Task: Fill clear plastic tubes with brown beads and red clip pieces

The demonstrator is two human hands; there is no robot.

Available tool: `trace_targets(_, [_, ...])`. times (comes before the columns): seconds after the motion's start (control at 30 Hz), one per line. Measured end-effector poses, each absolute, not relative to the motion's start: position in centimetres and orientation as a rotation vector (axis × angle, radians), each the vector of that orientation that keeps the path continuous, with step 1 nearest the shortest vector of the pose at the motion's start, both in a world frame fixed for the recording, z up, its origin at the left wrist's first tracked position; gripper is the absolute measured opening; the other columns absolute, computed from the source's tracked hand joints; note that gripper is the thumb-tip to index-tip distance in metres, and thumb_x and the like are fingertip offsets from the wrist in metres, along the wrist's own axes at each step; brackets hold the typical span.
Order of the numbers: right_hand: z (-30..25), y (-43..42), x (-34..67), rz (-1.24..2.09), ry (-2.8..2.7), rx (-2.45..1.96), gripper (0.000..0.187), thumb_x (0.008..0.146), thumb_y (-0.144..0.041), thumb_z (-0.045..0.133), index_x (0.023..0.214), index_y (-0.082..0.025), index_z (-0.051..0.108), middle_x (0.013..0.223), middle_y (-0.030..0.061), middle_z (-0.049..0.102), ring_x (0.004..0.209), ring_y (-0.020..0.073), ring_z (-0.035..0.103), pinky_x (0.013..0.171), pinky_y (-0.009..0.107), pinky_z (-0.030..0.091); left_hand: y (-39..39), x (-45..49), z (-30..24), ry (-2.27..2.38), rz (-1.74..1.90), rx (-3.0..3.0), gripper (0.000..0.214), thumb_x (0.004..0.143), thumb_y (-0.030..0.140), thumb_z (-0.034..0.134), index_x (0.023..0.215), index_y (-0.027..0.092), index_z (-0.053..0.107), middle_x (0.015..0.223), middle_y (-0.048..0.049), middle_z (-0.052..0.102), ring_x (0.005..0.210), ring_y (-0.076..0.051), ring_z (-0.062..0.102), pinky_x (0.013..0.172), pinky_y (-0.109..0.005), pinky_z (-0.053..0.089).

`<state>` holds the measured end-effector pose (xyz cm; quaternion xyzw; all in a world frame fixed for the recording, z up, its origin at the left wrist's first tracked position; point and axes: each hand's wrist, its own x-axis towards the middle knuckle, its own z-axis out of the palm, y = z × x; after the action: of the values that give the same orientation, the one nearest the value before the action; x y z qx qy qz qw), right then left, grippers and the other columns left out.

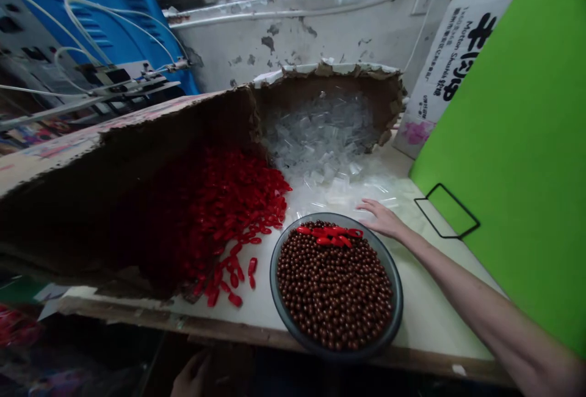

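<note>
My right hand (382, 218) reaches over the far right rim of a grey bowl (398, 317), its fingers stretched out and apart beside the loose clear plastic pieces (329, 171). Nothing shows in its grasp. The bowl is full of shiny brown beads (336, 293), and several red plastic pieces (334, 238) lie on top near the far rim. Low in the picture, below the table edge, my left hand (192, 375) is dim and partly cut off, so its grip cannot be made out.
A torn cardboard box (50, 152) lies open, spilling a heap of red pieces (229, 201) onto the white table (260, 314). On the right stand a green panel (526, 171) with a black wire loop (478, 225) and a printed carton (451, 61). Machinery (114, 82) stands at left.
</note>
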<state>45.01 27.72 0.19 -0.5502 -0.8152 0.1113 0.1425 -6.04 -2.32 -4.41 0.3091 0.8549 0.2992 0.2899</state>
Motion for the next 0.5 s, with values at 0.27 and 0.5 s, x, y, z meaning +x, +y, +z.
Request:
trace_targets(0.27, [0.1,19.6,49.4,0.211,-2.304,-1.664,0.044,0.081,-0.051,0.056,0.114,-0.023,0.066,0.134,0.0119,0.054,0.123,0.032,0.049,0.102,0.051,0.038,-0.8,-4.3,1.7,2.344,0.897,1.01,0.042,0.061,0.055,0.062,0.082,0.02,0.071,0.081,-0.0047,0.074,0.084,-0.032,0.066,0.072,-0.036,0.051])
trace_targets(0.5, [2.8,16.8,48.7,0.234,-2.091,-1.682,0.039,0.088,-0.046,0.049,0.115,-0.024,0.066,0.129,0.0117,0.059,0.119,0.0311,0.053,0.099,0.054,0.039,2.7,3.2,8.6,1.951,1.253,1.215,0.037,0.075,0.047,0.061,0.092,0.015,0.068,0.086,-0.0055,0.071,0.084,-0.021,0.064,0.079,-0.029,0.048])
